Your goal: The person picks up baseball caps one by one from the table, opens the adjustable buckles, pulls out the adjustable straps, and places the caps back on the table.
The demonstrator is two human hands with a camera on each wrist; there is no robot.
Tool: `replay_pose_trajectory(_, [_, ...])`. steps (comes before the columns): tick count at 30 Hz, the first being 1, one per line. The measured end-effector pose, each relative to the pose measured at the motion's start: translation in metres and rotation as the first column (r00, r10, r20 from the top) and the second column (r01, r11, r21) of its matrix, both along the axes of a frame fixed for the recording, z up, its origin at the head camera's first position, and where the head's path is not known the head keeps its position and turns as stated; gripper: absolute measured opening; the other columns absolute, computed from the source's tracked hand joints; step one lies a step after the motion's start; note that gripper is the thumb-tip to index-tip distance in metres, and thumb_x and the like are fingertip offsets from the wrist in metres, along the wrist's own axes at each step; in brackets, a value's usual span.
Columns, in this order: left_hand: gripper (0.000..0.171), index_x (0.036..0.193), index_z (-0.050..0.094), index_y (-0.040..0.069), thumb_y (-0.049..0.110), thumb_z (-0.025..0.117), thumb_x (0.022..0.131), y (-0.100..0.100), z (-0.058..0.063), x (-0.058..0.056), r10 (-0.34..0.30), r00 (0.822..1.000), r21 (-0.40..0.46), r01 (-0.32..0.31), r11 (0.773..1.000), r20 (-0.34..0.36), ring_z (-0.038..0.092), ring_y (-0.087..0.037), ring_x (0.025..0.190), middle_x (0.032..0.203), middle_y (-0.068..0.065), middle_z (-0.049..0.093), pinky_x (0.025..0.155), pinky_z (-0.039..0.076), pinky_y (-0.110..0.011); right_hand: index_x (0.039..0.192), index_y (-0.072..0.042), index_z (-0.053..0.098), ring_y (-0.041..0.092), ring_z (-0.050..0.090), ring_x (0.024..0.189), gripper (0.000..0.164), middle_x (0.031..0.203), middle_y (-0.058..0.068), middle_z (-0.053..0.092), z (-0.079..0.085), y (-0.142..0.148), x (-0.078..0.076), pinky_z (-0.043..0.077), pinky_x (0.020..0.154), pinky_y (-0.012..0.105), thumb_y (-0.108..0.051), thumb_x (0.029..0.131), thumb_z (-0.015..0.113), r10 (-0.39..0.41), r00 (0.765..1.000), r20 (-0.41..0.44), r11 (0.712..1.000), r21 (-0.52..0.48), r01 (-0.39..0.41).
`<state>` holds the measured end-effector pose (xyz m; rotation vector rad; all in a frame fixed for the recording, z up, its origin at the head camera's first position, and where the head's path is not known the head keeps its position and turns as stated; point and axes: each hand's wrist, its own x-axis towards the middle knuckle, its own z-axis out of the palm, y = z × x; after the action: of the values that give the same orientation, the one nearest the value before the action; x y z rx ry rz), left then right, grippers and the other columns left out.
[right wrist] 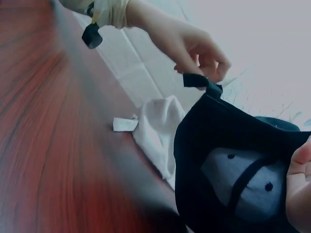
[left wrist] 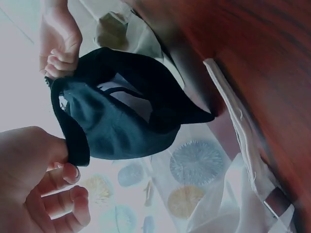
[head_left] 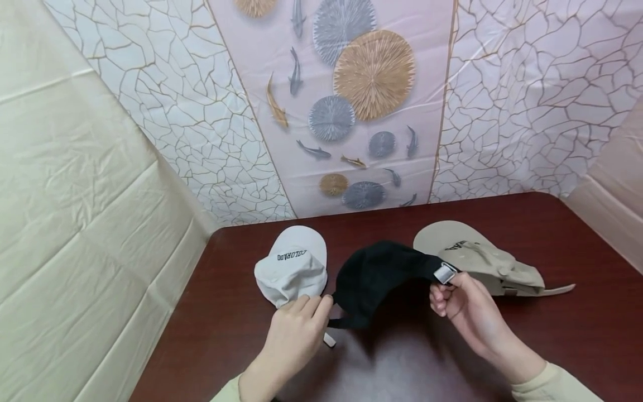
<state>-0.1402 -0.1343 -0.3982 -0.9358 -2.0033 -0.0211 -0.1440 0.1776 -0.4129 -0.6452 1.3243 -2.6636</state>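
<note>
A black cap (head_left: 384,273) is held above the table between both hands, its back opening toward me. My left hand (head_left: 301,326) pinches one end of its back strap (left wrist: 77,145) between thumb and fingers. At the other side, my right hand (head_left: 469,310) grips the cap's edge beside a silver buckle (head_left: 445,273). The inside of the cap shows a pale lining (right wrist: 243,179) in the right wrist view. Behind my left hand lies a white cap (head_left: 291,265) with dark lettering. A beige cap (head_left: 477,259) lies beyond my right hand, partly hidden by the black one.
The dark red wooden table (head_left: 196,340) carries the caps. At its back hangs a patterned cloth (head_left: 351,156), and a pale cloth (head_left: 85,223) forms the left side. The beige cap's strap (head_left: 557,290) sticks out to the right.
</note>
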Motion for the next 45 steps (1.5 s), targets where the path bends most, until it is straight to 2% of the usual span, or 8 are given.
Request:
replay_pose_trajectory(8, [0.034, 0.096, 0.065, 0.011, 0.003, 0.032, 0.102, -0.007, -0.007, 0.002, -0.228, 0.963, -0.084, 0.241, 0.967, 0.143, 0.043, -0.011, 0.061, 0.077, 0.006, 0.052, 0.054, 0.033, -0.017, 0.097, -0.006, 0.066, 0.009, 0.062, 0.071, 0.036, 0.082, 0.000, 0.065, -0.022, 0.022, -0.002, 0.051, 0.062, 0.024, 0.003, 0.105, 0.032, 0.005, 1.000, -0.009, 0.947, 0.322, -0.002])
replay_pose_trajectory(14, [0.031, 0.107, 0.065, 0.020, 0.005, 0.038, 0.103, 0.002, -0.021, 0.014, -0.286, 0.914, -0.245, 0.359, 0.901, 0.289, 0.053, -0.008, 0.082, 0.100, 0.009, 0.059, 0.065, 0.040, -0.020, 0.088, 0.004, 0.066, 0.010, 0.062, 0.060, 0.018, 0.071, -0.001, 0.067, -0.033, 0.036, 0.003, 0.052, 0.057, 0.030, -0.002, 0.100, 0.054, -0.102, 0.983, -0.155, 0.627, 0.757, 0.184])
replay_pose_trajectory(20, [0.015, 0.116, 0.062, 0.026, 0.028, 0.055, 0.103, 0.016, -0.035, 0.028, -0.319, 0.792, -0.291, 0.516, 0.805, 0.521, 0.053, -0.003, 0.097, 0.115, 0.012, 0.058, 0.071, 0.035, -0.016, 0.085, -0.007, 0.066, 0.006, 0.057, 0.058, 0.016, 0.067, -0.003, 0.063, -0.037, 0.046, 0.005, 0.049, 0.054, 0.027, -0.012, 0.099, 0.060, -0.004, 0.989, -0.146, 0.381, 0.914, 0.137])
replay_pose_trajectory(23, [0.020, 0.120, 0.060, 0.030, 0.037, 0.049, 0.105, 0.019, -0.042, 0.032, -0.284, 0.760, -0.341, 0.548, 0.764, 0.585, 0.051, -0.001, 0.101, 0.120, 0.015, 0.056, 0.074, 0.032, -0.012, 0.086, -0.010, 0.065, 0.006, 0.055, 0.057, 0.015, 0.065, -0.004, 0.061, -0.038, 0.049, 0.007, 0.047, 0.052, 0.026, -0.018, 0.099, 0.062, 0.043, 0.995, -0.095, 0.316, 0.946, 0.077])
replay_pose_trajectory(30, [0.033, 0.136, 0.056, 0.025, 0.038, 0.044, 0.108, 0.024, -0.050, 0.035, -0.222, 0.603, -0.303, 0.644, 0.703, 0.766, 0.048, 0.000, 0.122, 0.138, 0.011, 0.053, 0.100, 0.034, -0.011, 0.077, -0.015, 0.063, 0.002, 0.049, 0.053, 0.016, 0.061, -0.011, 0.057, -0.044, 0.048, 0.012, 0.040, 0.050, 0.022, -0.019, 0.092, 0.068, 0.144, 0.988, -0.063, 0.209, 0.977, 0.031])
replay_pose_trajectory(40, [0.040, 0.145, 0.048, 0.027, 0.040, 0.043, 0.108, 0.024, -0.041, 0.032, -0.162, 0.593, -0.333, 0.633, 0.699, 0.788, 0.046, -0.001, 0.130, 0.149, 0.010, 0.046, 0.103, 0.034, -0.014, 0.065, -0.021, 0.055, -0.001, 0.032, 0.049, 0.035, 0.057, -0.017, 0.035, -0.046, 0.044, 0.012, 0.027, 0.048, 0.020, -0.036, 0.090, 0.073, 0.158, 0.978, -0.133, 0.122, 0.986, 0.115])
replay_pose_trajectory(42, [0.038, 0.144, 0.049, 0.026, 0.036, 0.047, 0.108, 0.023, -0.037, 0.029, -0.154, 0.618, -0.333, 0.597, 0.730, 0.771, 0.048, -0.003, 0.128, 0.148, 0.009, 0.048, 0.101, 0.037, -0.015, 0.065, -0.023, 0.056, -0.001, 0.035, 0.049, 0.035, 0.056, -0.017, 0.039, -0.043, 0.046, 0.014, 0.029, 0.048, 0.021, -0.040, 0.091, 0.073, 0.163, 0.978, -0.132, 0.089, 0.989, 0.119])
replay_pose_trajectory(45, [0.033, 0.136, 0.057, 0.023, 0.031, 0.056, 0.104, 0.021, -0.032, 0.023, -0.150, 0.709, -0.343, 0.501, 0.794, 0.689, 0.053, -0.006, 0.122, 0.139, 0.007, 0.055, 0.097, 0.044, -0.019, 0.067, -0.024, 0.057, 0.001, 0.039, 0.049, 0.035, 0.056, -0.015, 0.044, -0.034, 0.052, 0.017, 0.032, 0.049, 0.022, -0.045, 0.091, 0.071, 0.140, 0.981, -0.131, 0.017, 0.991, 0.130])
